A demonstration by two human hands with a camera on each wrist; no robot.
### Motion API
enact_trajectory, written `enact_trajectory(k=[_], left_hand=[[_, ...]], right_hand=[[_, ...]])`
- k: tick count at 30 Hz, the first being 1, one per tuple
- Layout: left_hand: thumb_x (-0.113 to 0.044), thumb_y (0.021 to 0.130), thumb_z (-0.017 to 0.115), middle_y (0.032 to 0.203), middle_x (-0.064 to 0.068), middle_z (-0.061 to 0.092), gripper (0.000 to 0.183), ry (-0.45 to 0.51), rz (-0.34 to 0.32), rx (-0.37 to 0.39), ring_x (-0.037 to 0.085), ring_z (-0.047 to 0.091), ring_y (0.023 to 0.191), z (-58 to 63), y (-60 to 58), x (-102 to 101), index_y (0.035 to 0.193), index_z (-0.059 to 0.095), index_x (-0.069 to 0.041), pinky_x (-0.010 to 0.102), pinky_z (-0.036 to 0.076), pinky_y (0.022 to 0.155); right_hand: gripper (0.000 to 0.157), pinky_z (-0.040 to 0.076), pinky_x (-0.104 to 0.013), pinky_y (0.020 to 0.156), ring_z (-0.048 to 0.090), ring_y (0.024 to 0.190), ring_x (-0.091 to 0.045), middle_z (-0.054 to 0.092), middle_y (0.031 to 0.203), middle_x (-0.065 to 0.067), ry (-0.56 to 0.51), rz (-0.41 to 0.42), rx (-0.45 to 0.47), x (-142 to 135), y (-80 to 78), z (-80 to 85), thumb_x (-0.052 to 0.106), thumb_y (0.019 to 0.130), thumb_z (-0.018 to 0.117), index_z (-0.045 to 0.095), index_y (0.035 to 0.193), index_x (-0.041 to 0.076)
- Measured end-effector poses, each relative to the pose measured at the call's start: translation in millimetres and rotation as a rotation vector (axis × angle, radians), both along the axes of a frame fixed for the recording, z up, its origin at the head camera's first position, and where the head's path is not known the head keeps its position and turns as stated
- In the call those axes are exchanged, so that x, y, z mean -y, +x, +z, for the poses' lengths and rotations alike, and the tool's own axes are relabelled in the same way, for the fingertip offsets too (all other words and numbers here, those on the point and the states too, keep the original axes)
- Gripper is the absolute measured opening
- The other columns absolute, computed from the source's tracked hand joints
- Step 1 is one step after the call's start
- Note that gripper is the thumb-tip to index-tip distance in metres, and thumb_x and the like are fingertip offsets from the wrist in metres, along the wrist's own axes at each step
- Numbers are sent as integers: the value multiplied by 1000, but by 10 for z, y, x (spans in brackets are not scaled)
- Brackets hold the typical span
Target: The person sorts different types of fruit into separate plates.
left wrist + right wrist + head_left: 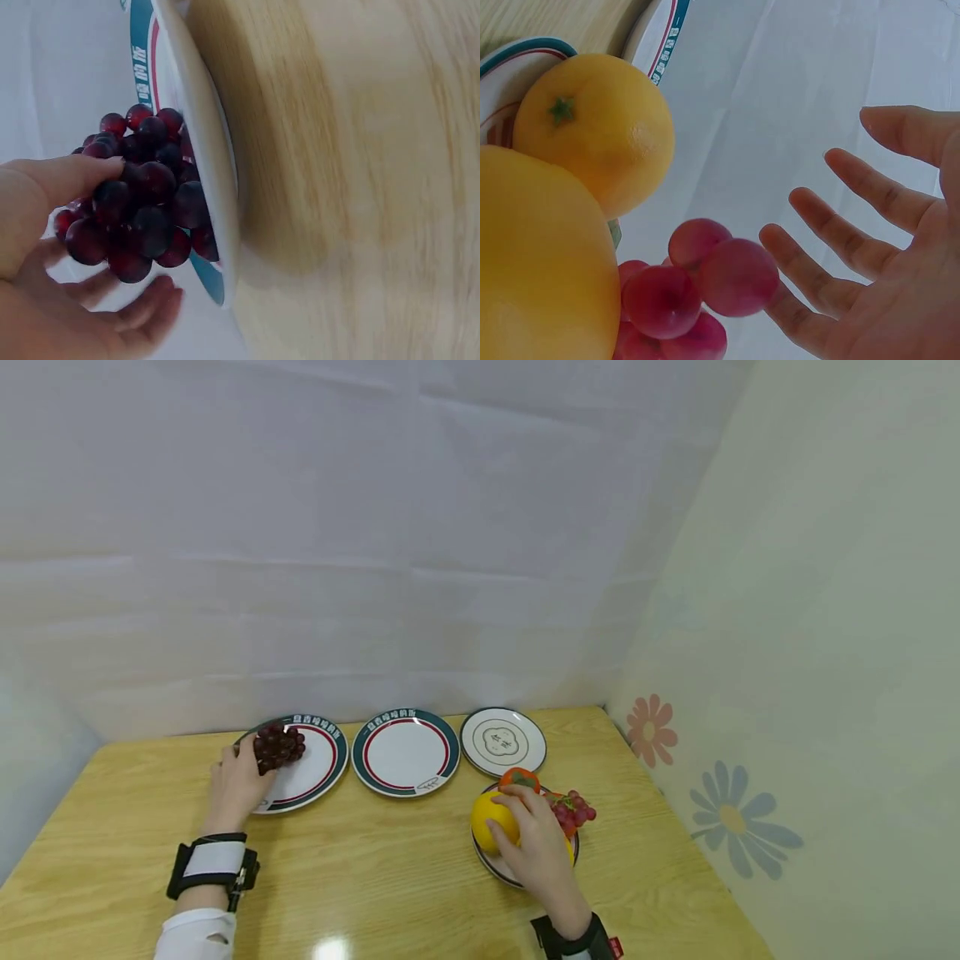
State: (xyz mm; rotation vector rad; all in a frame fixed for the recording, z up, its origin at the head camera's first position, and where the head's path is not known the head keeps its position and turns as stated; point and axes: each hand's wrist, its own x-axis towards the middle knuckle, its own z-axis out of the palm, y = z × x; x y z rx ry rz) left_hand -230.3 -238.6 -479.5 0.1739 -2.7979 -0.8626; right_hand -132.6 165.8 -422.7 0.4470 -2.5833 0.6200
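Observation:
My left hand (234,787) holds a bunch of dark red grapes (277,747) at the left plate (318,774). In the left wrist view the thumb presses on the grapes (152,225), fingers curved around their far side, and the bunch overlaps the plate's rim. Over the fruit plate (491,867) at the right hovers my right hand (543,853), fingers spread and holding nothing. Around it are an orange (489,821), a persimmon (519,778) and pinkish-red grapes (572,812). The right wrist view shows a large yellow fruit (540,255) beside the orange, with the grapes near the fingertips.
A green-rimmed plate (406,753) stands in the middle of the back row, and a smaller white plate (502,743) with a dark rim to its right. Behind them rises a white cloth backdrop (405,568). A flower-patterned wall (750,735) borders the wooden table on the right.

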Motion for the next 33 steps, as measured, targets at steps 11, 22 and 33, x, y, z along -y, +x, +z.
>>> enact_trajectory(k=[11,22,33], left_hand=[[-28,83,66,135,42,26,84,-128,-119,80,65,21,118,68,167,-73,138,20,15,76,25,93],[-40,91,55,143,28,30,67,-213,-155,-73,53,21,129,334,580,-507,141,33,-1,78,25,92],[-41,91,54,142,23,36,59,-211,-203,-88,47,26,130,353,859,-840,138,39,-7,74,26,96]], right_hand=[[34,49,-52,87,51,107,-32,58,116,-13,14,-95,16,-232,-75,27,20,73,79,68,103,9],[68,33,-74,92,29,123,-52,36,139,-27,85,-257,408,-672,-143,-42,53,76,68,52,128,13],[76,46,-65,83,31,119,-50,26,145,-23,68,-155,551,-752,-138,-95,56,70,72,51,131,17]])
